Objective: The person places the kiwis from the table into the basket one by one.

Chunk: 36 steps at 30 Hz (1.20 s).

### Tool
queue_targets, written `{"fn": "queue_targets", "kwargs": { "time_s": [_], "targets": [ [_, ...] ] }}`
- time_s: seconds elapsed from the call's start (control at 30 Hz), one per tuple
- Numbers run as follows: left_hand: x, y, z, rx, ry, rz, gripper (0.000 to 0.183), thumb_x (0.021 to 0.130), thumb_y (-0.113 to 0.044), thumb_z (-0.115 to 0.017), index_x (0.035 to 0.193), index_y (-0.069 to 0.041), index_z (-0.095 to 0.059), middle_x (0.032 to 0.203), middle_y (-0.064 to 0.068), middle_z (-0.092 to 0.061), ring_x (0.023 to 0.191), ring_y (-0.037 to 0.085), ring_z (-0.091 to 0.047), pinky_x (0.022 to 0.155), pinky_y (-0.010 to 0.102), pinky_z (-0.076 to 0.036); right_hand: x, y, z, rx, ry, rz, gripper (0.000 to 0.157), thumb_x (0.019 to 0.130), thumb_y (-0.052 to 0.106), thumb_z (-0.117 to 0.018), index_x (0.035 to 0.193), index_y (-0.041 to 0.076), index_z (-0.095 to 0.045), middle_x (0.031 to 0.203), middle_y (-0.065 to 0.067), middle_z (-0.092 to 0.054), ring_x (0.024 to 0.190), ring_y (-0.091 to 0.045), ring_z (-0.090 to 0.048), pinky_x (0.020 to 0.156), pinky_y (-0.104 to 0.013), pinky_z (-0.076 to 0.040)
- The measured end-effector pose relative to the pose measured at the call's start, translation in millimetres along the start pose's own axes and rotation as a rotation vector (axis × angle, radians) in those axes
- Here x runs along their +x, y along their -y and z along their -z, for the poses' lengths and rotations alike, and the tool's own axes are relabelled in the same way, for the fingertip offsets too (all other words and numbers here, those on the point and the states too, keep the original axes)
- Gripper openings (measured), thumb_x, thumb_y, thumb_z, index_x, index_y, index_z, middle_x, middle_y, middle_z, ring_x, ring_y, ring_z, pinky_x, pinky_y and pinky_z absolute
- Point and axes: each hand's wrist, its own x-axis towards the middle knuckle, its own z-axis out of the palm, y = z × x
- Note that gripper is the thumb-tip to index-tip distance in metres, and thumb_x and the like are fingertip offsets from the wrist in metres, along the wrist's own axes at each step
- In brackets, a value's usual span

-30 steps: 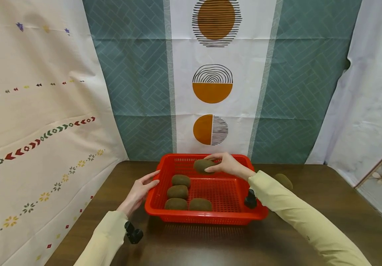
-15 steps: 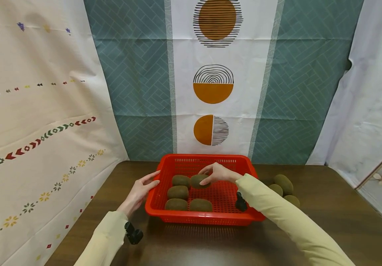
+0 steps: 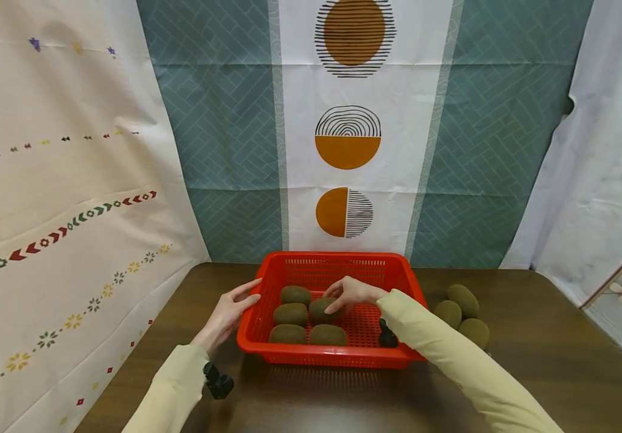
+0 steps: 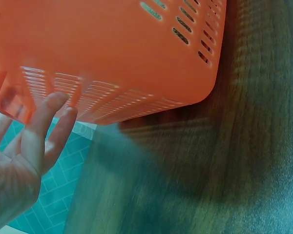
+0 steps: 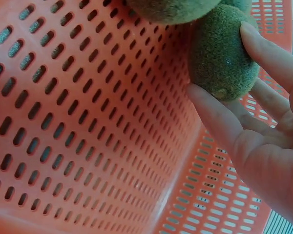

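Observation:
In the head view a red plastic basket [image 3: 338,363] stands on the table. My right hand [image 3: 353,291] is inside it and holds a brown kiwi [image 3: 319,309] between thumb and fingers. In the right wrist view that held kiwi [image 5: 223,56] is low over the slotted floor, close to another kiwi [image 5: 173,7]. More kiwis lie in the basket: a left column with a back kiwi [image 3: 296,294], a middle kiwi [image 3: 290,314] and a front kiwi [image 3: 287,334], plus one front kiwi [image 3: 328,335] beside them. My left hand [image 3: 227,313] touches the basket's left side, its fingers loosely extended.
To the right of the basket lie three kiwis, a back kiwi [image 3: 463,300], a left kiwi [image 3: 448,313] and a front kiwi [image 3: 474,332]. They rest on the dark wooden table [image 3: 538,361]. A patterned curtain [image 3: 235,150] hangs behind the table.
My right hand has carried the held kiwi down and toward me, from the back of the basket to beside the middle kiwi of the left column. The left hand has stayed in place.

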Motion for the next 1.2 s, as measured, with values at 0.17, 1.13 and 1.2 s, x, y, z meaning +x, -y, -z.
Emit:
{"fn": "queue_targets", "kwargs": {
  "time_s": [0.17, 1.13, 1.2],
  "targets": [
    [-4.0, -4.6, -3.8, 0.012, 0.013, 0.003, 0.050, 0.089, -0.005, -0.056, 0.136, -0.002, -0.039, 0.125, 0.027, -0.045, 0.100, 0.039, -0.054, 0.075, 0.044, -0.049, -1.3, -3.8, -4.6, 0.029, 0.034, -0.003, 0.037, 0.078, 0.010, -0.072, 0.111, -0.001, -0.061, 0.104, -0.010, -0.059, 0.084, -0.021, -0.059, 0.067, -0.042, -0.052],
    [9.9, 15.8, 4.8, 0.027, -0.022, 0.001, 0.051, 0.088, -0.012, -0.060, 0.135, -0.009, -0.043, 0.124, 0.023, -0.048, 0.098, 0.037, -0.056, 0.073, 0.045, -0.049, -27.1, 20.4, 28.4, 0.054, 0.037, 0.039, 0.045, 0.081, 0.019, -0.070, 0.120, 0.004, -0.055, 0.114, -0.018, -0.054, 0.096, -0.027, -0.056, 0.076, -0.051, -0.047],
    [9.9, 15.9, 4.5, 0.034, -0.026, 0.000, 0.051, 0.088, -0.012, -0.060, 0.135, -0.009, -0.043, 0.124, 0.023, -0.048, 0.098, 0.037, -0.056, 0.073, 0.045, -0.049, -31.5, 24.2, 34.1, 0.082, 0.031, 0.059, 0.045, 0.081, 0.019, -0.069, 0.120, 0.004, -0.054, 0.113, -0.016, -0.054, 0.094, -0.026, -0.057, 0.075, -0.049, -0.048]
  ]
}}
